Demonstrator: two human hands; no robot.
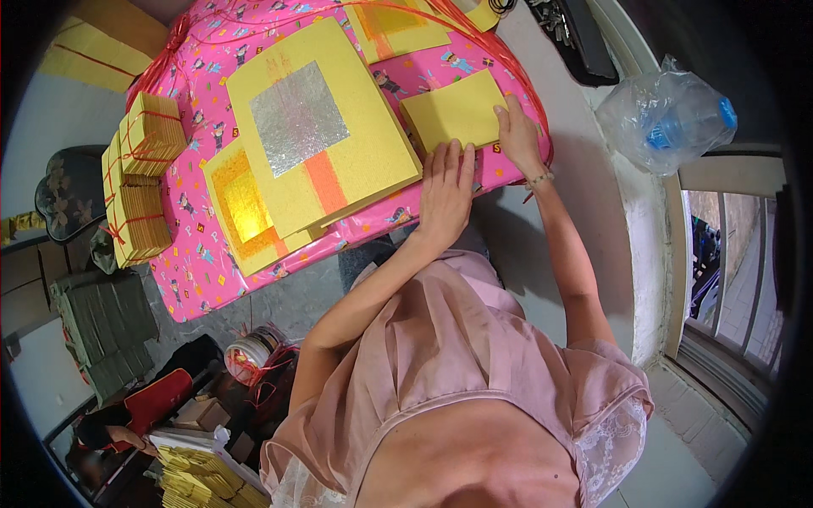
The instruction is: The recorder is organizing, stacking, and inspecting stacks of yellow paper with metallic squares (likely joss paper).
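Observation:
A small yellow paper stack (453, 110) lies at the right of the pink patterned tabletop. My left hand (445, 190) is flat, its fingers stretched out and the tips touching the stack's near edge. At the stack's right edge, my right hand (518, 140) has its thumb on top, with the fingers along the side; their undersides are hidden. Left of my hands lies a thick stack of large yellow sheets (373, 118), the top one bearing a silver foil square (301, 118) and an orange stripe. A yellow sheet with a gold foil square (250, 203) sticks out beneath it.
Bundles of yellow paper tied with red string (140, 178) stand along the table's left edge. Red strands (500, 51) run over the far right edge. A clear plastic bag (669, 118) sits on the ledge at right. At lower left another person's hand (148, 444) is near yellow paper.

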